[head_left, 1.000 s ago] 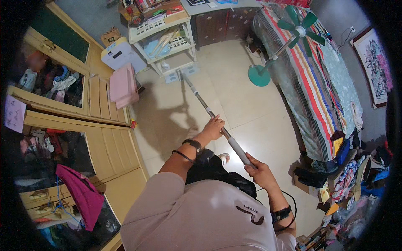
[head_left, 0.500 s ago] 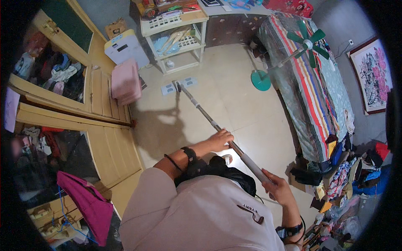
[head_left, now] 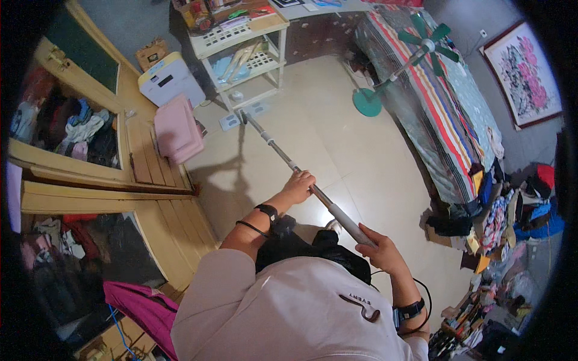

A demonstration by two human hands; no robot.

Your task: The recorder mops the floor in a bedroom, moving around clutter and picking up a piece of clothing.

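A flat mop with a long metal pole [head_left: 280,155] runs slantwise from my body to the floor. Its pale flat head [head_left: 230,123] lies on the tiles, close in front of the shelf's feet. Fingers wrapped round the middle of the pole, my left hand [head_left: 298,187] grips it. Lower down, my right hand [head_left: 384,250] is closed on the grey handle sleeve [head_left: 343,220] near its end.
A cream shelf rack [head_left: 238,39] stands ahead, with pink boxes [head_left: 177,129] to its left. Wooden cabinets [head_left: 162,222] line the left. On the right are a green standing fan [head_left: 367,102], a striped bed [head_left: 415,90] and piled clothes [head_left: 494,222].
The mop head has slid forward, nearer to the shelf's feet. Both hands keep their hold on the pole and have moved forward with it. My view has turned a little.
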